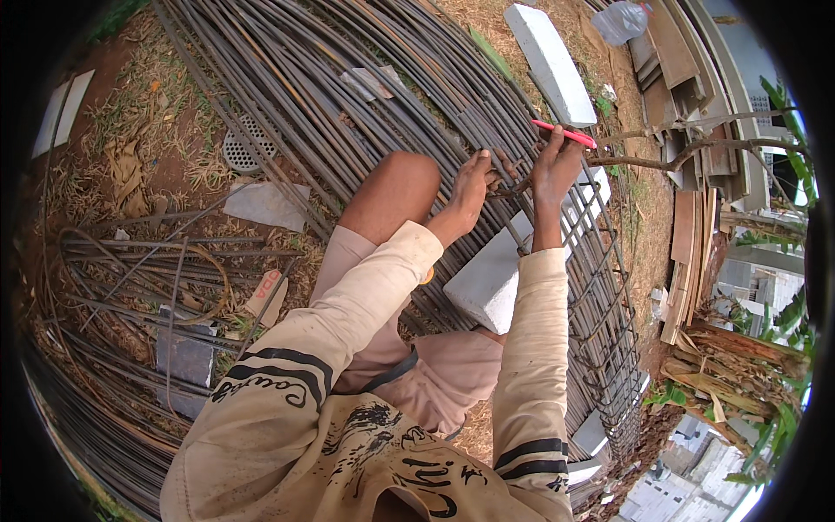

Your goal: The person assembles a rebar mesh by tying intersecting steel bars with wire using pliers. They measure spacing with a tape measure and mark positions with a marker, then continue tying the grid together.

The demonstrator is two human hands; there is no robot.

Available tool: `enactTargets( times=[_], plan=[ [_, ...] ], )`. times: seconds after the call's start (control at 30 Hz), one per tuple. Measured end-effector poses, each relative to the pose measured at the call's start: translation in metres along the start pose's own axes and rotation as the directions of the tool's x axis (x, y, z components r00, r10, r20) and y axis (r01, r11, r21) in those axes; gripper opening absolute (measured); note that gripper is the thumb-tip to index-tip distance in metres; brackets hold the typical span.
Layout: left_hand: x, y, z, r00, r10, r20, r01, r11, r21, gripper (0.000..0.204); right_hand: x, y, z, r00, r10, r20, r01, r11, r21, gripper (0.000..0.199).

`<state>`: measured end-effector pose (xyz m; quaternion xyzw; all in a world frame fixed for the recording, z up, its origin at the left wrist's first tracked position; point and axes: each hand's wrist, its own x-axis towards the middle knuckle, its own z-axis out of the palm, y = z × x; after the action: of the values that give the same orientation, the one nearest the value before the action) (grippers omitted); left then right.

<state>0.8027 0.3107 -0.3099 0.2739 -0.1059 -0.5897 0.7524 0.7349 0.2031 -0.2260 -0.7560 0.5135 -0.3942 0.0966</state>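
Note:
A slim pink pen-like stick [565, 133] is held in my right hand [553, 171], between thumb and fingers, pointing left and slightly up. Close beside it, my left hand [470, 193] has its fingers curled round a thin dark steel bar [520, 188] that spans the gap between both hands. Part of that grip is hidden behind the fingers. Under and right of my right forearm runs a cage of tied steel bars [600, 304]. A white block [489, 277] lies below my hands, between my forearms.
Long steel rods [304, 61] lie in a dense pile beneath my bent knee [396, 187]. Another white block [550, 65] lies at the far right. Bent rods [139, 270] and a grey slab [184, 357] are on the left. Boards [683, 252] and a branch [670, 163] stand right.

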Motion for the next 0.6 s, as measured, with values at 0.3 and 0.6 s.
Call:
enactTargets(
  times=[0.3, 0.6],
  plan=[
    [0.002, -0.001, 0.001, 0.999, 0.015, 0.031, -0.015, 1.000, 0.012, 0.036, 0.031, 0.022, 0.019, 1.000, -0.011, -0.019, 0.008, 0.991, -0.134, 0.035],
    [-0.002, 0.003, 0.002, 0.999, 0.018, 0.034, -0.017, 0.999, -0.030, 0.036, 0.030, 0.018, 0.020, 0.999, -0.036, -0.026, 0.034, 0.994, -0.102, 0.034]
  ],
)
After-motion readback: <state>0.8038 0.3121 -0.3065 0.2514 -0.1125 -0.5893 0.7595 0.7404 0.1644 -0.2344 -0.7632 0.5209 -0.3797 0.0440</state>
